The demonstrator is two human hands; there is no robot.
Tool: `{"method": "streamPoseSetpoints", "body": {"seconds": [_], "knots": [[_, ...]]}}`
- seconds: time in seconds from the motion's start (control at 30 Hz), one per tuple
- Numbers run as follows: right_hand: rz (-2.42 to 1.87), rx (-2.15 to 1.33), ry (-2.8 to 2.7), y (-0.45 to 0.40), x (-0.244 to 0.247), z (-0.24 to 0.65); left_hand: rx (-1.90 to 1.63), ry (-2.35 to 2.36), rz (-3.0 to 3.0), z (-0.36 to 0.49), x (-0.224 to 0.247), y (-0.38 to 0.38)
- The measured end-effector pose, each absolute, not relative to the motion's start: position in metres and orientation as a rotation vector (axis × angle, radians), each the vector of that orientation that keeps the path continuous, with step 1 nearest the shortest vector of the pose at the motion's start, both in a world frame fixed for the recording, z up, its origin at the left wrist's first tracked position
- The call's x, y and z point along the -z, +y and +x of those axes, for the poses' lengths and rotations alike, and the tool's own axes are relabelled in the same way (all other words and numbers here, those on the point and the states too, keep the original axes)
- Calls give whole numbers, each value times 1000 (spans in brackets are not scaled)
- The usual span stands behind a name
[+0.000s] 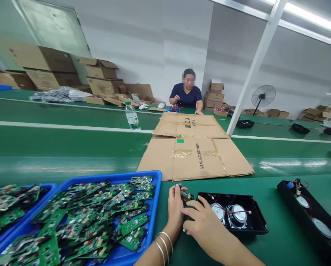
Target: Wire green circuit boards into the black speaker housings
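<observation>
My left hand (175, 208), with bangles on its wrist, is closed on a small green circuit board (186, 194) in front of me. My right hand (206, 225) is beside it, its fingers curled close to the board. A thin wire with a white connector (184, 230) shows at the right fingers, which appear to pinch it; part of it is hidden. Just right of the hands lies an open black speaker housing (254, 218) with two round speakers and red-and-black leads. To the left, a blue tray (157, 207) holds many similar circuit boards.
A second blue tray (53, 187) of boards sits farther left. Another black speaker housing (290, 207) lies at the right. Flattened cardboard (193, 159) spans the bench ahead, near a water bottle (132, 117) and a white post (254, 70). A co-worker (186, 94) sits opposite.
</observation>
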State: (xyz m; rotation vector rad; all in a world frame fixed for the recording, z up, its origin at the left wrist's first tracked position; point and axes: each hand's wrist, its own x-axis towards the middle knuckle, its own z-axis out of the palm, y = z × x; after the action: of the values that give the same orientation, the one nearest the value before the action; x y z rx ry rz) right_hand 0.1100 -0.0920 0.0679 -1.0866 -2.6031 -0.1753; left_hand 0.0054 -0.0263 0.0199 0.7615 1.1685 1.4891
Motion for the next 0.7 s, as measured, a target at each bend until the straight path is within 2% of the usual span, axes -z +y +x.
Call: {"method": "streamPoseSetpoints", "body": {"seconds": [0.27, 0.53, 0.7], "knots": [[-1099, -125, -2458, -98, -71, 99, -1488, 1189, 755, 4, -22, -26], [-930, -1075, -1208, -95, -109, 127, -1617, 1121, 804, 1, -50, -29], [-887, -1189, -876, -76, -110, 142, -1584, 1010, 845, 1, -78, -41]]}}
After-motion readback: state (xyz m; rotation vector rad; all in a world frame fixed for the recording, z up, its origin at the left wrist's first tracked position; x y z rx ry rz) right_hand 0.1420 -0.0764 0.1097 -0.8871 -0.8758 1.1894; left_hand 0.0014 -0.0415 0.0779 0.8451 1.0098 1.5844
